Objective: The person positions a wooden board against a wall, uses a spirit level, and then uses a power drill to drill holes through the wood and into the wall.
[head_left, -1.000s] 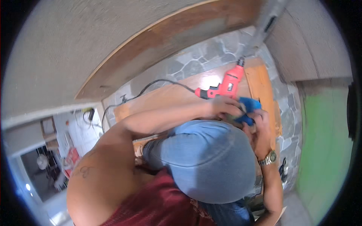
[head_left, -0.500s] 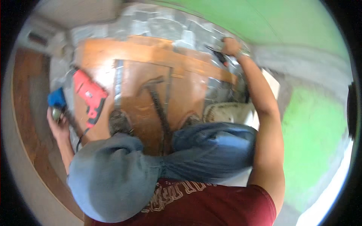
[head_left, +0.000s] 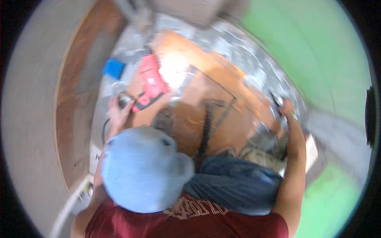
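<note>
My left hand (head_left: 117, 112) is closed around a small round grey thing (head_left: 126, 100), too smeared to name, beside the handle of a red power drill (head_left: 151, 81). The drill lies on its side on brown wooden boards. Over at the right, my right hand (head_left: 287, 108) has its fingers curled on a dark hand tool with a shiny part (head_left: 276, 99); blur hides its kind. Between my feet lies a hammer (head_left: 207, 127) with a dark handle, its head pointing away from me. A blue block-shaped thing (head_left: 114, 68) sits beyond my left hand.
Grey stone-patterned flooring (head_left: 238, 47) borders the boards. A green wall (head_left: 301, 51) rises at the right, and a brown wooden panel (head_left: 73, 103) stands at the left. A pale, dirty container (head_left: 262, 158) is by my right leg.
The view has turned, shifting the scene. My left hand, still holding the round thing, has moved away from the blue block and closer to the drill handle. My right hand remains at the dark tool.
</note>
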The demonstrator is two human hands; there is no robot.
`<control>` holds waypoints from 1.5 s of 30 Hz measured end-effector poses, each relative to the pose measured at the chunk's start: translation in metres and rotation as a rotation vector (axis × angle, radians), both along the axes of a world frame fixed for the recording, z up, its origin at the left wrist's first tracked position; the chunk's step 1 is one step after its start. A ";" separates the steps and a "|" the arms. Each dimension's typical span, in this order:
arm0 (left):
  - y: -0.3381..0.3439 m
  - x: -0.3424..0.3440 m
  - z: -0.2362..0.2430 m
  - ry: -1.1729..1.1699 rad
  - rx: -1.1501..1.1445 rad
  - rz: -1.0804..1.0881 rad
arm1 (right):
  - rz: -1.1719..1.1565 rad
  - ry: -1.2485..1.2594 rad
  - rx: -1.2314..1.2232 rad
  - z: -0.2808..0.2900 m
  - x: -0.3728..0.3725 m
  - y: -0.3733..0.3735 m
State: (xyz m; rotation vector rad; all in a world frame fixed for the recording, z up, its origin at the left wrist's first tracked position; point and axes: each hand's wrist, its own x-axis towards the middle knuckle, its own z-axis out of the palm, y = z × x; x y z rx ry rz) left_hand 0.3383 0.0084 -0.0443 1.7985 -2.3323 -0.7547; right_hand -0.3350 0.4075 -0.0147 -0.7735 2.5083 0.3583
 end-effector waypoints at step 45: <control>0.360 0.570 0.097 0.154 -0.188 1.718 | 0.766 -0.438 -0.456 0.137 0.293 -0.330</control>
